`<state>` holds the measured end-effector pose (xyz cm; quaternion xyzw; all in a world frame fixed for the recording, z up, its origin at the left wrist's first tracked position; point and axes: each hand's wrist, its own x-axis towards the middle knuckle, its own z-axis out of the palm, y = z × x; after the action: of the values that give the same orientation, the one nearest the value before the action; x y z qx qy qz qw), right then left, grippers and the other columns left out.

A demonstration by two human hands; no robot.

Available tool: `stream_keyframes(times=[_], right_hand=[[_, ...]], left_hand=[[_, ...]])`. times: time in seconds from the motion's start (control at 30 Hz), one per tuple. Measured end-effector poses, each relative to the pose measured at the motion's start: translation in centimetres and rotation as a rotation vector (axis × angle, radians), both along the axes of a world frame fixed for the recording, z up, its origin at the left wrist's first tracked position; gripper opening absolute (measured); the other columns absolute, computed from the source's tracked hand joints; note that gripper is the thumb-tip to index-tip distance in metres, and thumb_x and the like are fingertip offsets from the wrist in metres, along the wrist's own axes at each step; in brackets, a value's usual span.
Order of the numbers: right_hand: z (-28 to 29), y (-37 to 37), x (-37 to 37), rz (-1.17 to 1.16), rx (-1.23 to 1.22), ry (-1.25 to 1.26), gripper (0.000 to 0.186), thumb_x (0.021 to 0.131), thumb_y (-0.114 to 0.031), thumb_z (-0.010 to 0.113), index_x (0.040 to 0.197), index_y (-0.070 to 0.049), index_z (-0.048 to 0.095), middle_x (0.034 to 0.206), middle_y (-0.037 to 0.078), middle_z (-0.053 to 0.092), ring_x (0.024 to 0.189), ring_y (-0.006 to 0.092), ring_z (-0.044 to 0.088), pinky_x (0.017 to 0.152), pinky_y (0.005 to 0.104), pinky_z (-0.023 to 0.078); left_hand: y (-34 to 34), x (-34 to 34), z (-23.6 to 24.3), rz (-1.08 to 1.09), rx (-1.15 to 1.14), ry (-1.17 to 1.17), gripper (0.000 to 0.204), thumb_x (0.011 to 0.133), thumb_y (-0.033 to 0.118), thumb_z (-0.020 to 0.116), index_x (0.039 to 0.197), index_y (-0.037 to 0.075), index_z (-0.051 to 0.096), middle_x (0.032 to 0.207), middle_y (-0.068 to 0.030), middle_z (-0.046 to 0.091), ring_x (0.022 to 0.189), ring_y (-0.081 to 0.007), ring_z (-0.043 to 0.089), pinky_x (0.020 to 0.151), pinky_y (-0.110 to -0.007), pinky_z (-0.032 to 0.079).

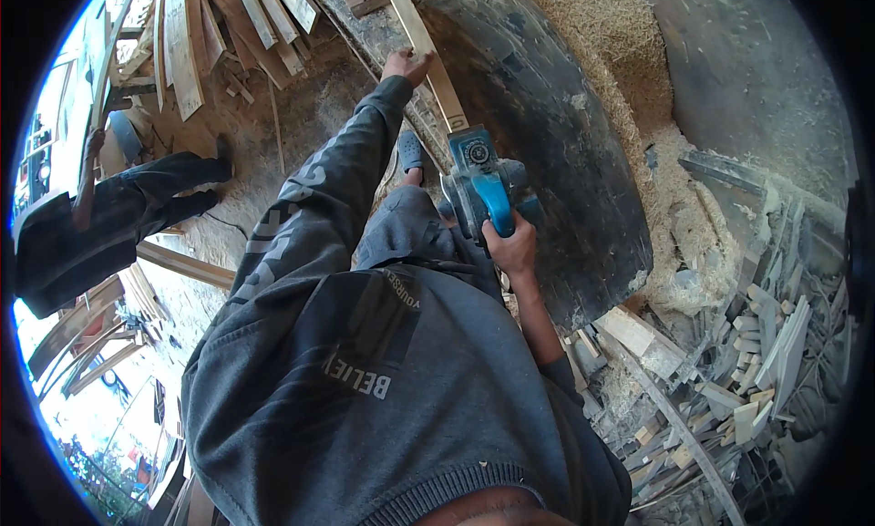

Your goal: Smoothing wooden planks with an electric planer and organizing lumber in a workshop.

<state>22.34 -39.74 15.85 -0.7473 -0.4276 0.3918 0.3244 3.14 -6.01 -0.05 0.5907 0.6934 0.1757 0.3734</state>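
My right hand (512, 244) is wrapped round the blue handle of an electric hand planer (474, 161). The planer's front end sits at the near end of a long, pale wooden strip (444, 87). Farther up that strip, my left hand (407, 66) grips its left edge, with the arm stretched forward. The strip runs away from me along the left side of a dark, worn board (538, 116). The planer's underside is hidden from above.
Wood shavings (611, 34) are heaped beyond the board. Offcuts (752, 353) pile up at the right. Long planks (182, 52) lean at the far left, where another person (118, 211) stands. My sandalled foot (411, 152) is beside the board.
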Motion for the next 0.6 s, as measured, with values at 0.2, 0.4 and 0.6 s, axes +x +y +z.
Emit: stream_keyframes(times=[0.2, 0.4, 0.6], right_hand=[[-0.1, 3.6, -1.2, -0.031, -0.035, -0.041, 0.025, 0.078, -0.023, 0.071, 0.081, 0.001, 0.064, 0.068, 0.024, 0.064, 0.071, 0.0419, 0.068, 0.06, 0.0445, 0.05], [0.5, 9.5, -3.3, -0.009, -0.076, -0.002, 0.025, 0.079, -0.022, 0.07, 0.082, 0.002, 0.064, 0.069, 0.023, 0.064, 0.071, 0.0383, 0.07, 0.06, 0.0418, 0.05], [-0.5, 16.6, -5.1, -0.007, -0.002, -0.038, 0.027, 0.079, -0.024, 0.07, 0.083, 0.002, 0.065, 0.07, 0.023, 0.065, 0.071, 0.0382, 0.07, 0.061, 0.0424, 0.05]], left_hand=[[1.7, -1.0, 1.2, -0.14, -0.051, -0.206, 0.065, 0.082, 0.051, 0.069, 0.114, -0.006, 0.068, 0.112, -0.0298, 0.068, 0.106, -0.0372, 0.067, 0.094, -0.04, 0.052], [4.6, -5.5, -3.5, 0.038, -0.085, -0.362, 0.054, 0.091, 0.044, 0.067, 0.112, -0.006, 0.069, 0.097, -0.0192, 0.074, 0.084, -0.024, 0.072, 0.076, -0.033, 0.056], [-0.3, -11.3, -5.5, 0.08, -0.162, -0.49, 0.038, 0.099, 0.038, 0.059, 0.115, 0.005, 0.068, 0.095, -0.0041, 0.073, 0.079, -0.0123, 0.067, 0.064, -0.028, 0.053]])
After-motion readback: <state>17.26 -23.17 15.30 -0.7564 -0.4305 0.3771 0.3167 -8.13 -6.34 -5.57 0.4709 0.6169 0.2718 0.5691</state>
